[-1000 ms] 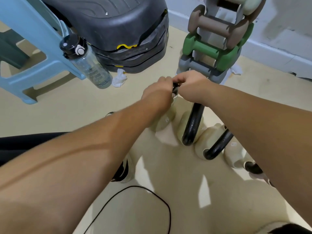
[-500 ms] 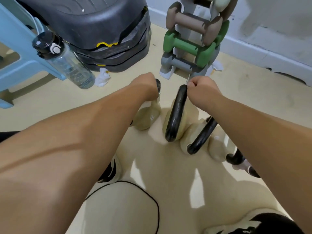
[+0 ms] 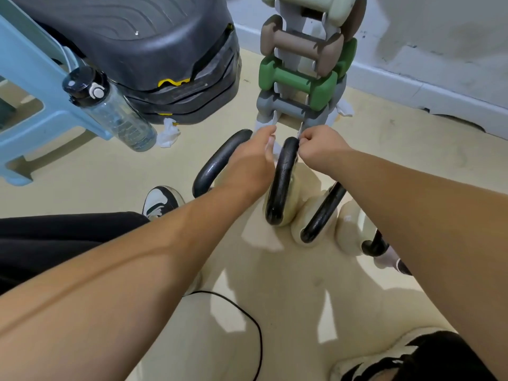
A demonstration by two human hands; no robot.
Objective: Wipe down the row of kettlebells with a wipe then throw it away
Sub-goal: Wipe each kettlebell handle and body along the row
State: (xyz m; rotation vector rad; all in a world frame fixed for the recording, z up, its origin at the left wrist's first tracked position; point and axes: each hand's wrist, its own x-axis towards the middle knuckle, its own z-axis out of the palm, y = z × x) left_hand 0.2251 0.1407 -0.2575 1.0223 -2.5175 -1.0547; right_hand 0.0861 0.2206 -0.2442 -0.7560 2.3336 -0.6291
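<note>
Step in hand is judged as wiping the second piece in the row of cream-bodied, black-handled kettlebells (image 3: 308, 180) on the floor; disposal is not yet reached. The right hand (image 3: 321, 145) is curled into a tight fist, its grip pinched against the top of the black loop handle (image 3: 281, 182). The white wipe itself is not made out. It is presumed bunched inside that grip, but this cannot be told. The left hand (image 3: 253, 163) is held with fingers straight and loosely spread, nothing seen in it, just left of the right grip, between that handle and the first kettlebell handle (image 3: 217, 163). The third kettlebell handle (image 3: 323, 213) and the fourth kettlebell body (image 3: 351, 229) lie nearer than the grip, partly under the right forearm. Next move is judged to call for the grip to be drawn down the loop and over the body, then shifted to the nearer pieces. A grey rack of coloured dumbbells (image 3: 299, 81) stands just beyond the grip. A crumpled white tissue (image 3: 169, 132) lies well left of it, beside a clear plastic bottle with a black cap (image 3: 115, 114). No brand can be read: the marks on the bottle and kettlebell bodies are too small.
</note>
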